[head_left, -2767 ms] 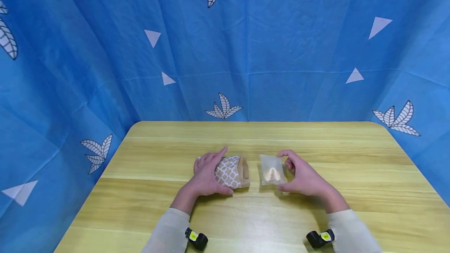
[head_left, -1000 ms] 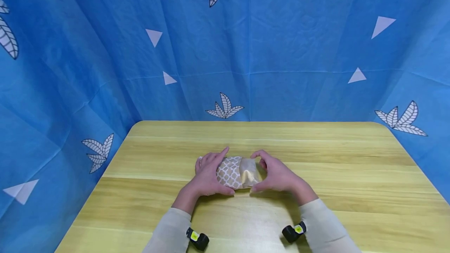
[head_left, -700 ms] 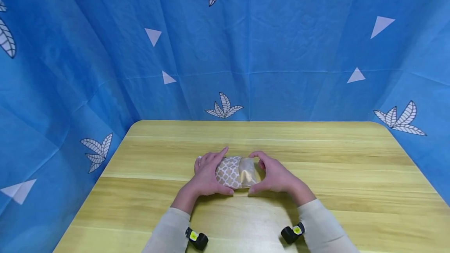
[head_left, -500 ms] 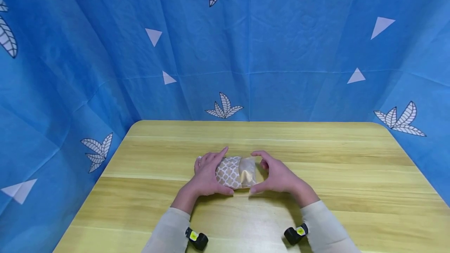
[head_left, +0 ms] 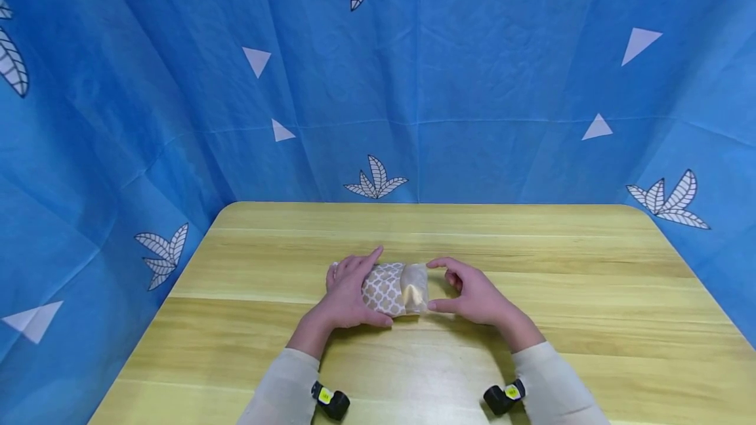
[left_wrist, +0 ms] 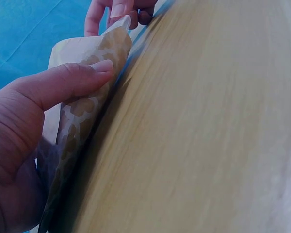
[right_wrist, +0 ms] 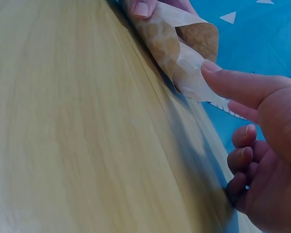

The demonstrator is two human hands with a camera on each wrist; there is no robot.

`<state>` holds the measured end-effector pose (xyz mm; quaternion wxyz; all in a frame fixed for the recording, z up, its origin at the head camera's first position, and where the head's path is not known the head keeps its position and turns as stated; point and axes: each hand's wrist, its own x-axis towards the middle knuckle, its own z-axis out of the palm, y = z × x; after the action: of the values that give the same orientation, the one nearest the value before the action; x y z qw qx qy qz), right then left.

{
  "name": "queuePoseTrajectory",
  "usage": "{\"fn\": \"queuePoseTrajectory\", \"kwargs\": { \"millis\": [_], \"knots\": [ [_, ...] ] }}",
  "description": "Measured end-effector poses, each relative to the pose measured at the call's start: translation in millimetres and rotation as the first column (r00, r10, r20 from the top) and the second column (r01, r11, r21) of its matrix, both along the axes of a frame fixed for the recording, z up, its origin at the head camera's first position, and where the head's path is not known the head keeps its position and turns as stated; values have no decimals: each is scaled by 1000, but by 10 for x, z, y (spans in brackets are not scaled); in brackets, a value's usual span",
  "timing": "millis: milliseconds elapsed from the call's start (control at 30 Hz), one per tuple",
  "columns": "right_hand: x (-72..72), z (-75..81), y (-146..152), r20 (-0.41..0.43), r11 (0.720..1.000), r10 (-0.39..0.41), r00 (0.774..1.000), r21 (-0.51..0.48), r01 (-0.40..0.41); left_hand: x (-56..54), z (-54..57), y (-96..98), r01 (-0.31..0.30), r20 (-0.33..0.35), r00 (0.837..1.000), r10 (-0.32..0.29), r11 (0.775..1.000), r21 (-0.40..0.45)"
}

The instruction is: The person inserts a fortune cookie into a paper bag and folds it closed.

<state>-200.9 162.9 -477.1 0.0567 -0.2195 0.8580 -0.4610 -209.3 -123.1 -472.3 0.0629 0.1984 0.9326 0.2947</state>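
Note:
A small brown paper bag (head_left: pixel 382 290) with a white lattice print lies on its side on the table. My left hand (head_left: pixel 348 297) holds it, thumb along the near side and fingers over the far side. From its open mouth on the right sticks the end of a translucent packet (head_left: pixel 415 284) with something pale gold inside; the rest is hidden in the bag. My right hand (head_left: pixel 478 297) is at that end, thumb and index finger spread at its two corners, other fingers curled in. In the right wrist view the thumb tip is right at the packet's edge (right_wrist: pixel 194 73).
The wooden table (head_left: pixel 590 261) spreads around both hands. A blue curtain (head_left: pixel 496 84) with leaf and triangle prints hangs behind and beside it. Each cuff carries a small black wrist camera (head_left: pixel 338 405).
The right hand brought the packet leftward into the bag's mouth. Since then it has shifted slightly right, its thumb moving from the packet's near side to its end. The left hand kept its hold.

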Motion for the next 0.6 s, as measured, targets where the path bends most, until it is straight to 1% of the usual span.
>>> {"fn": "queuePoseTrajectory", "kwargs": {
  "millis": [233,433,500,600],
  "knots": [
    [-10,-7,-61,13,1000,0,1000,19,0,4,4,1,-1,2,1000,1,1000,-5],
    [-13,3,-107,4,999,30,1000,30,-30,-2,1,-1,-3,-4,1000,3,1000,-15],
    [-7,5,-116,5,999,15,1000,30,-15,-2,1,-2,-3,-2,1000,3,1000,-18],
    [0,-3,-120,13,998,-40,999,38,40,-3,1,0,-3,0,1000,3,1000,-21]
  ]
}}
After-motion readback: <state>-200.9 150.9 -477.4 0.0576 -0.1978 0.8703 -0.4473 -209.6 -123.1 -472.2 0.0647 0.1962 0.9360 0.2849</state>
